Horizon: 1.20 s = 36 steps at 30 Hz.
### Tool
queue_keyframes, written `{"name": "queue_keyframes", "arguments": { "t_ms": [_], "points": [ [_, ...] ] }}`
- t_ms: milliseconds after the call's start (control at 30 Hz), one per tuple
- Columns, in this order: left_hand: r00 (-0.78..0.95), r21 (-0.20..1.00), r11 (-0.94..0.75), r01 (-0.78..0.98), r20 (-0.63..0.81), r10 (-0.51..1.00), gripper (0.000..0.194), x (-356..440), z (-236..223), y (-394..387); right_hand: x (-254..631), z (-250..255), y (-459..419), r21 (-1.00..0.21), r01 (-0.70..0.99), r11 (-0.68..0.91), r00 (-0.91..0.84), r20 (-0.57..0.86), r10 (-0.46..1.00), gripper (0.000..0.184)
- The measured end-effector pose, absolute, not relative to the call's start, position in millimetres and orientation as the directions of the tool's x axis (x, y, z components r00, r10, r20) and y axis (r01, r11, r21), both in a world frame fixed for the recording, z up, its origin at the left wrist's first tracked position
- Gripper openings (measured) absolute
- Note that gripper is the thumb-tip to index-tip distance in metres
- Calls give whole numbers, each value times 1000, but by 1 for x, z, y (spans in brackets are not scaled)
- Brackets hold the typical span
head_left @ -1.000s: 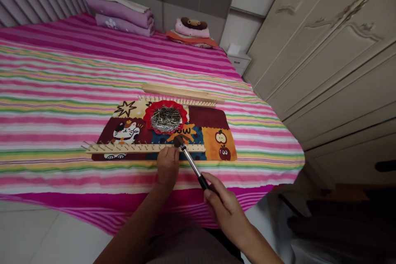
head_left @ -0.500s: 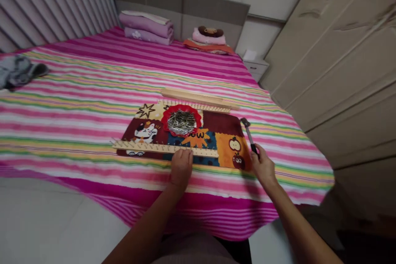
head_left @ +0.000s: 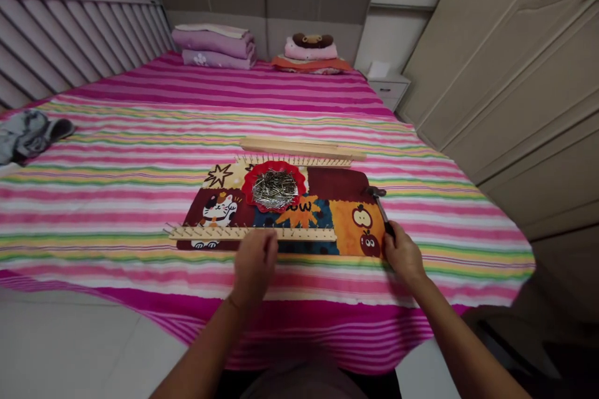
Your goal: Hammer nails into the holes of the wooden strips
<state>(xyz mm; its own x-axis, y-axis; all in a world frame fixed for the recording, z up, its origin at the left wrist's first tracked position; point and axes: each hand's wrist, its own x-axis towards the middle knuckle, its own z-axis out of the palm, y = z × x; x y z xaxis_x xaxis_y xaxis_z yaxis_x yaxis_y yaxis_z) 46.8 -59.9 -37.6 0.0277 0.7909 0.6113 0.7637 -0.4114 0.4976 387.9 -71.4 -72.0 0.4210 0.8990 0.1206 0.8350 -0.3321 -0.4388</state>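
Observation:
My right hand (head_left: 405, 257) is closed round the dark handle of a hammer (head_left: 382, 206), its head resting over the mat's right edge. My left hand (head_left: 255, 265) is closed with curled fingers at the front edge of a pale wooden strip (head_left: 304, 234); what the fingers hold, if anything, is hidden. Nails stand in a row along this strip, those at its left end leaning. Behind it a red scalloped bowl (head_left: 246, 192) holds many loose nails (head_left: 275, 188). Both strip and bowl lie on a patterned mat (head_left: 337, 184).
Another nail-studded strip (head_left: 322, 161) lies behind the bowl, with bare wooden bars (head_left: 299, 148) beyond it. Everything rests on a bed with a striped cover (head_left: 140, 137). Grey cloth (head_left: 30, 134) lies at left, folded bedding (head_left: 215, 47) at the headboard, a wardrobe (head_left: 515, 75) at right.
My left hand has shifted left along the strip and a little toward me. The hammer's head has turned slightly in my right hand. The whole view has tilted a little.

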Motion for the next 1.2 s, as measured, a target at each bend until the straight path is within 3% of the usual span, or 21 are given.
{"name": "queue_keyframes", "arguments": {
  "t_ms": [133, 267, 367, 667, 767, 933, 1067, 1200],
  "points": [
    [18, 396, -249, 884, 503, 864, 14, 22, 6, 3, 388, -74, -72, -433, 842, -322, 418, 146, 897, 44],
    [179, 164, -204, 965, 157, 971, 17, 25, 19, 61, 386, -73, -72, -412, 840, -353, 433, 117, 894, 44],
    [165, 57, -161, 985, -72, 984, 18, 34, 14, 78, 384, -71, -72, -405, 832, -379, 448, 88, 890, 45],
    [237, 32, -235, 971, -88, 967, 10, 23, 10, 83, 383, -73, -72, -382, 836, -394, 465, 112, 878, 42],
    [236, 133, -224, 965, -77, 969, 10, 14, 18, 85, 382, -73, -72, -371, 837, -403, 470, 109, 876, 43],
    [133, 437, -112, 893, -17, 991, 11, 1, 29, 80, 379, -70, -72, -358, 831, -425, 481, 81, 873, 43],
    [42, 774, 26, 633, -68, 997, 20, -1, 32, 69, 377, -68, -72, -346, 832, -434, 485, 70, 872, 42],
    [48, 925, 82, 371, -107, 993, 38, 2, 35, 51, 376, -67, -71, -320, 833, -452, 493, 56, 868, 44]
  ]
}}
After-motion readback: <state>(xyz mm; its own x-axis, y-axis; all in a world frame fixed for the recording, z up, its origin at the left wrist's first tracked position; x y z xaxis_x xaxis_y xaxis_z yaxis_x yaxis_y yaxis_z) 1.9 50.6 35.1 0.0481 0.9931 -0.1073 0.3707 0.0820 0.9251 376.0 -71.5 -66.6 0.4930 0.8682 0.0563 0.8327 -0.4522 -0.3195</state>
